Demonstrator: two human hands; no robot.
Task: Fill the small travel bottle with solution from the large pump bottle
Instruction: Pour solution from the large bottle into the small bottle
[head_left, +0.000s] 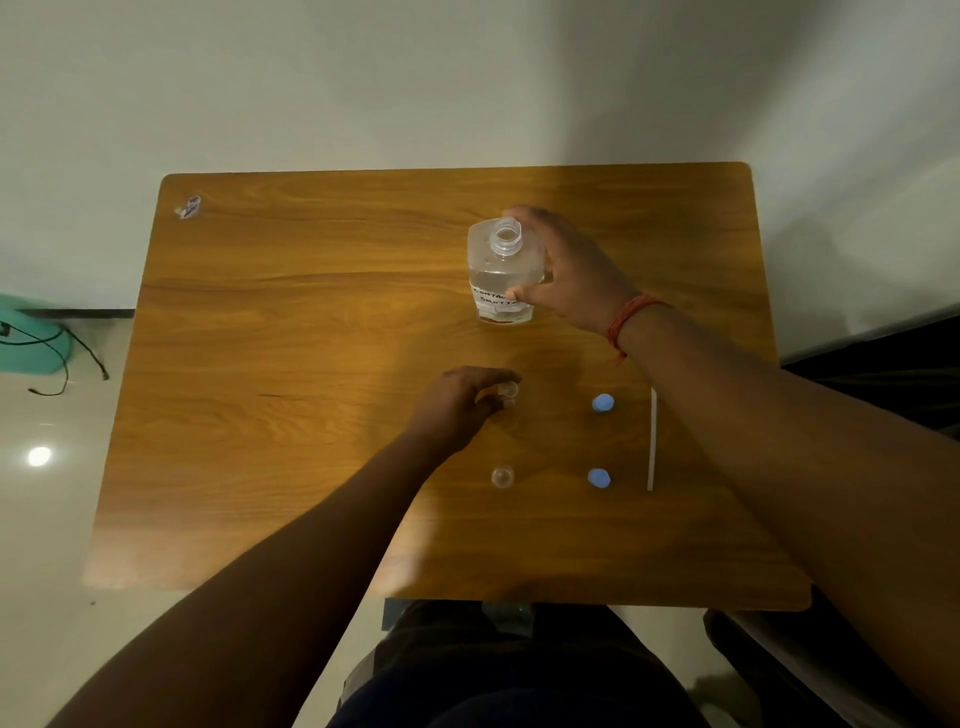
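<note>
A large clear bottle (497, 273) with an open neck and a handwritten label stands on the wooden table (311, 364), partly filled with clear liquid. My right hand (566, 270) is wrapped around its right side. Nearer to me, my left hand (457, 405) pinches a small clear travel bottle (508, 389) that stands upright with no cap. A second small clear bottle (502, 476) stands alone closer to the front edge, also uncapped.
Two blue caps (602, 402) (598, 478) lie right of the small bottles. A thin white tube (651, 441) lies beside them. A small wrapper (188, 207) sits at the table's far left corner. Cables and a teal object (26, 338) are on the floor at left.
</note>
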